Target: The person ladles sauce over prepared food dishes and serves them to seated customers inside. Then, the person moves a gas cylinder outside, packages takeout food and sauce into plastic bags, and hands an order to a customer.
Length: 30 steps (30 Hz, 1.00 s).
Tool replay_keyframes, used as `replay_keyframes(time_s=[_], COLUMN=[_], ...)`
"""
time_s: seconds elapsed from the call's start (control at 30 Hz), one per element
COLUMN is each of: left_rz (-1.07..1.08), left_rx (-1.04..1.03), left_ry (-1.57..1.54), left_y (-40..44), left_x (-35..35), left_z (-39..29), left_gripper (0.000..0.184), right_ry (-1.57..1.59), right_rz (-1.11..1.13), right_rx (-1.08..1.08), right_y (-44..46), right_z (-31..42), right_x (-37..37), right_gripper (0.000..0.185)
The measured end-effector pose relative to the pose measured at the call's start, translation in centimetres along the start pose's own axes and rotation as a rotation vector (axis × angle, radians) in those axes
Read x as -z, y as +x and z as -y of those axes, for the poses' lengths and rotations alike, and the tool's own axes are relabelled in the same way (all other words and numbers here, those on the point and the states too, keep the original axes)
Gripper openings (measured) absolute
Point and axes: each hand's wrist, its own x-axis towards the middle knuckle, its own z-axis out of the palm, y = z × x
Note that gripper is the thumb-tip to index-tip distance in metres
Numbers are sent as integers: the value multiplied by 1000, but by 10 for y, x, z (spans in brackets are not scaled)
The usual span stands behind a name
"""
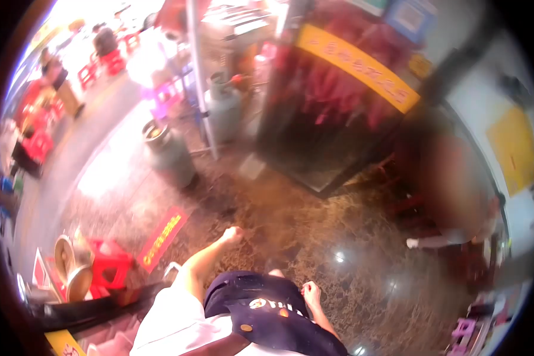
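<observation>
My left hand (233,234) is held out in front of the dark apron (261,296), above the brown patterned floor (350,237). Its fingers look curled, but blur hides whether anything is in them. Close to the apron's right side is my right hand (310,292), with fingers folded in; nothing can be made out in it. Neither hand visibly touches any object around it.
Gas cylinders (169,155) stand ahead to the left, beside a metal pole (199,77). A dark glass cabinet (332,107) is ahead. A red mat (163,239) and red stool (110,264) lie left. Seated people and red chairs (38,145) are farther off.
</observation>
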Motion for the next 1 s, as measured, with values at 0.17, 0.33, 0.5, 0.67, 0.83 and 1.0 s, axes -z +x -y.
replay_keyframes(time_s=[0.17,0.33,0.5,0.67,0.83,1.0], left_rz=[-199,-91,-490,-616,-783,-689], left_rx=[222,659,877,833,644,768], left_ry=[-183,-756,-1343,-1345,-1299,-1277], left_y=[-17,-139,-148,-140,-132,-120], left_x=[56,48,49,102,172,342], left_z=[168,239,233,289,394,417], left_gripper=[37,27,29,26,23,30], right_ry=[-414,-370,-679,-1004,-635,-587], right_rz=[202,245,357,596,664,1118], right_rx=[189,-114,467,975,574,781], right_y=[124,316,391,405,304,193], right_z=[-3,64,213,368,502,595], right_x=[-21,-73,-188,-354,-526,-626], right_gripper=[17,8,23,18,20,18])
